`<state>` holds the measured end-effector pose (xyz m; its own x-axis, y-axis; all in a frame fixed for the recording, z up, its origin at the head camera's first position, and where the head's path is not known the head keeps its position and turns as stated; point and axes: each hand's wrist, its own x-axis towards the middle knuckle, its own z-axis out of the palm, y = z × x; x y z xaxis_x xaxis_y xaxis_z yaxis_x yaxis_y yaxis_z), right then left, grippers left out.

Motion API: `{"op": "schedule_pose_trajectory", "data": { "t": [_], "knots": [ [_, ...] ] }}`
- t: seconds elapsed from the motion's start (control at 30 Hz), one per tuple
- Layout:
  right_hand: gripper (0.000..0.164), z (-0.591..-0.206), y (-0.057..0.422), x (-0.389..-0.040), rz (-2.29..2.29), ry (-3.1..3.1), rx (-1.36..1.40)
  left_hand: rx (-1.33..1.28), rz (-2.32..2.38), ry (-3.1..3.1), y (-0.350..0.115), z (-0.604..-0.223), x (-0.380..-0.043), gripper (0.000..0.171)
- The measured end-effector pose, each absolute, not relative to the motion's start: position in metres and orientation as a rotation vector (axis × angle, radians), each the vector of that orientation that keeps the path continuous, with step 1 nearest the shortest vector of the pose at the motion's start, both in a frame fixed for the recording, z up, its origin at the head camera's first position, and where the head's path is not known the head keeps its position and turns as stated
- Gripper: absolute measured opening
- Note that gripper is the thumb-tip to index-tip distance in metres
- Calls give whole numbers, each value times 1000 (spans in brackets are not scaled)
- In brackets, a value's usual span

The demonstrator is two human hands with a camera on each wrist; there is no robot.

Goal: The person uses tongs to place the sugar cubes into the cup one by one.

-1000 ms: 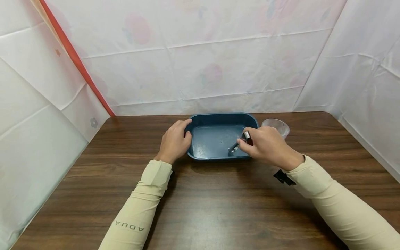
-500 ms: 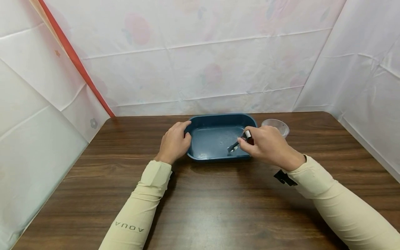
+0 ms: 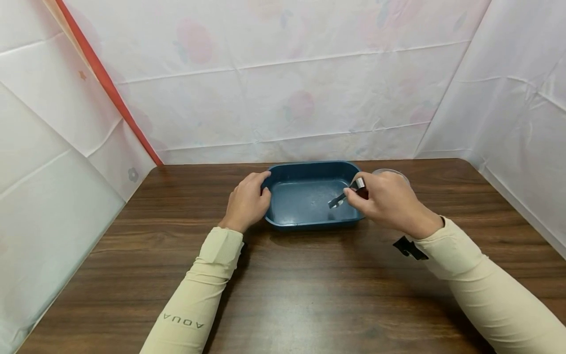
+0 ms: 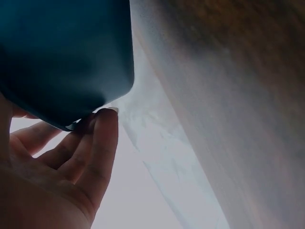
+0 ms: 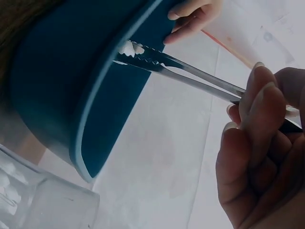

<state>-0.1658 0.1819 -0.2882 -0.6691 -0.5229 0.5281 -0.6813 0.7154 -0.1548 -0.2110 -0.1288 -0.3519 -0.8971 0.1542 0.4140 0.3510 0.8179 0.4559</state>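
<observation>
A dark blue rectangular basin (image 3: 305,196) stands toward the back of the table. At its left end my left hand (image 3: 247,201) holds the rim; the left wrist view shows several fingertips (image 4: 107,119) against the outer wall. My right hand (image 3: 391,201) grips metal tongs (image 3: 338,200), their tips slanting down to the left over the basin's right part. Between the serrated tips a small white piece (image 5: 129,48) shows in the right wrist view. Just beyond the right hand is a clear plastic bowl (image 5: 66,202), mostly covered by that hand in the head view.
The brown wood-grain table (image 3: 283,295) reaches back to a pale patterned curtain (image 3: 283,98). More white sheeting hangs on the left and right. Whitish pieces (image 5: 8,193) show inside the clear bowl.
My right hand has shifted to the right and slightly up, bringing the tongs and white piece along and covering more of the clear bowl. The left hand stays on the basin.
</observation>
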Motion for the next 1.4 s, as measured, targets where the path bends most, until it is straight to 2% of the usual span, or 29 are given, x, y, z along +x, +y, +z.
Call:
{"op": "schedule_pose_trajectory", "data": {
  "t": [0.5, 1.4],
  "knots": [
    [21, -275, 196, -162, 556, -2405, 873, -492, -758, -2485, -128, -353, -211, 42],
    [17, -257, 220, -163, 499, -2347, 754, -422, -783, -2570, -129, -352, -210, 37]
  ]
}}
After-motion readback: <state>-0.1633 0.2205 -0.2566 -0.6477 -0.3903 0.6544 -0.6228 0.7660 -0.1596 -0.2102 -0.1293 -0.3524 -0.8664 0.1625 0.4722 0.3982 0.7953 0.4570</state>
